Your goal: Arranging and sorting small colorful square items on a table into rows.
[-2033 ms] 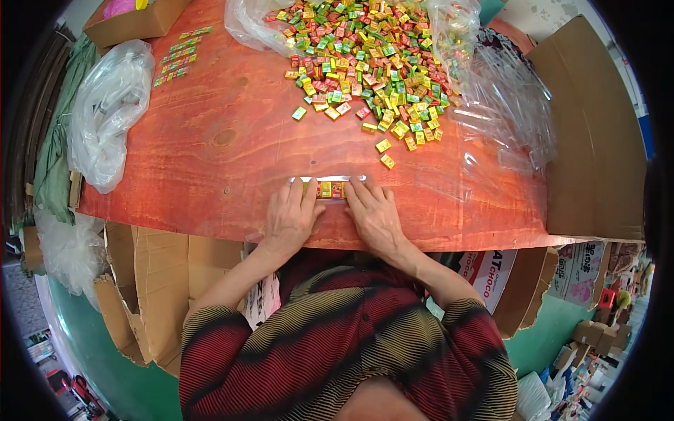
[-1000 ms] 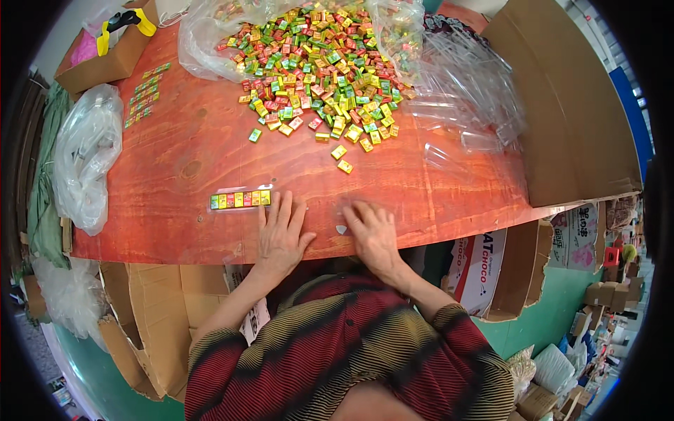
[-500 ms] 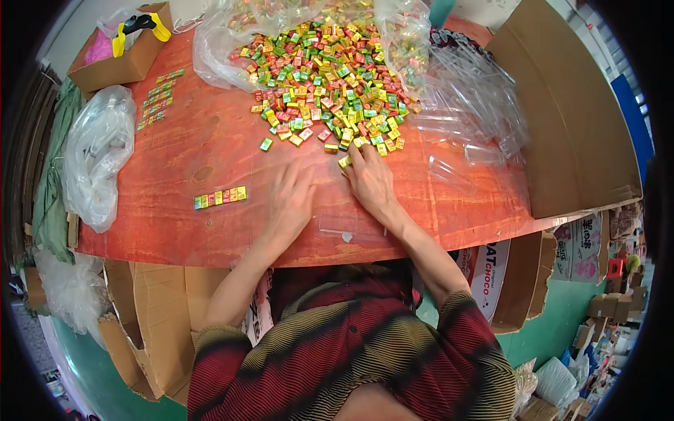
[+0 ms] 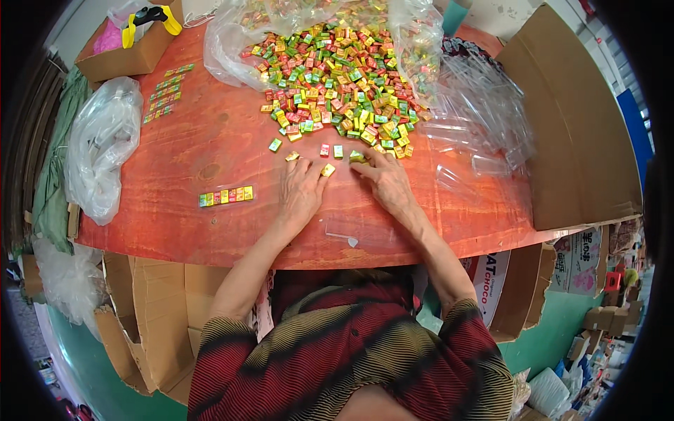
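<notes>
A large heap of small red, yellow and green boxes (image 4: pixel 344 77) spreads over the far middle of the red table. My left hand (image 4: pixel 302 193) lies on the table with fingers stretched; a yellow box (image 4: pixel 328 170) sits by its thumb and another yellow box (image 4: pixel 292 156) at its fingertips. Between thumb and forefinger, my right hand (image 4: pixel 390 186) pinches a green-yellow box (image 4: pixel 357 156). A red box (image 4: pixel 324 150) and a green box (image 4: pixel 338 151) stand between the hands. To the left, a clear tray (image 4: pixel 226 196) holds a row of several boxes.
A flat clear plastic piece (image 4: pixel 358 230) lies between my forearms. Clear plastic trays (image 4: pixel 477 119) pile at the right beside a tall cardboard panel (image 4: pixel 569 119). Clear bags (image 4: pixel 102 151) lie at left, near finished-looking rows (image 4: pixel 163 95) and a cardboard box (image 4: pixel 126 56).
My left hand has moved forward and slightly right, up to loose boxes. The right hand has drawn back slightly from the heap; red and green boxes now stand apart between the hands.
</notes>
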`<state>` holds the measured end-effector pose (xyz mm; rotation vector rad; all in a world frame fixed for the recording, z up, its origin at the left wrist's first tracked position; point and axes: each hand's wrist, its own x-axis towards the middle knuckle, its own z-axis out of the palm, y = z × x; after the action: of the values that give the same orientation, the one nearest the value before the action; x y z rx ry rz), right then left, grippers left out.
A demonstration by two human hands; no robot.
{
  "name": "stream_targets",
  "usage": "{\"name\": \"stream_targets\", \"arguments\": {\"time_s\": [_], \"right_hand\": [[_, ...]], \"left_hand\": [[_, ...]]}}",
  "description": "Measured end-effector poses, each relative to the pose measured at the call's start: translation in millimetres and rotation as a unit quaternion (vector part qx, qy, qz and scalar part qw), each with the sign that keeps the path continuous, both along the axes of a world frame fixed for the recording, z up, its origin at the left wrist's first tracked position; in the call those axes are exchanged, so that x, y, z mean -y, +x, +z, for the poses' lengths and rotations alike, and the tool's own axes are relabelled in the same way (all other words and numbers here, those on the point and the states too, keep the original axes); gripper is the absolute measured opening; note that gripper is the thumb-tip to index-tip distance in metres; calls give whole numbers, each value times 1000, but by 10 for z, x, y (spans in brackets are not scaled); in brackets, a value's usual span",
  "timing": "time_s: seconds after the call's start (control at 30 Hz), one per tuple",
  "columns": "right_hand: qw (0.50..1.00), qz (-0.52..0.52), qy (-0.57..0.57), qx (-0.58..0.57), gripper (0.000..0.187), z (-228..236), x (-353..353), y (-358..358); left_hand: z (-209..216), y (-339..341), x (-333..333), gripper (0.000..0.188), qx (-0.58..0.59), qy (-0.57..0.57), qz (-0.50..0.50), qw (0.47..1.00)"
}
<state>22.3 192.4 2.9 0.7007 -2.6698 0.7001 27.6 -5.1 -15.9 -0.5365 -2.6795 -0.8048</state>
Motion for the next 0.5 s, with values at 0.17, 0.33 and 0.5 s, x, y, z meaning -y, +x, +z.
{"name": "stream_targets", "arguments": {"time_s": [0.17,0.33,0.5], "right_hand": [[996,-87,-11,-32,22,42,172,-83],[998,-5,-8,-59,17,-86,550,-400],[995,46,60,-65,19,-105,524,-461]], "left_hand": [[70,29,91,35,-53,-2,58,997],[155,6,148,38,-34,-24,86,995],[106,-3,93,35,-27,-53,-14,998]]}}
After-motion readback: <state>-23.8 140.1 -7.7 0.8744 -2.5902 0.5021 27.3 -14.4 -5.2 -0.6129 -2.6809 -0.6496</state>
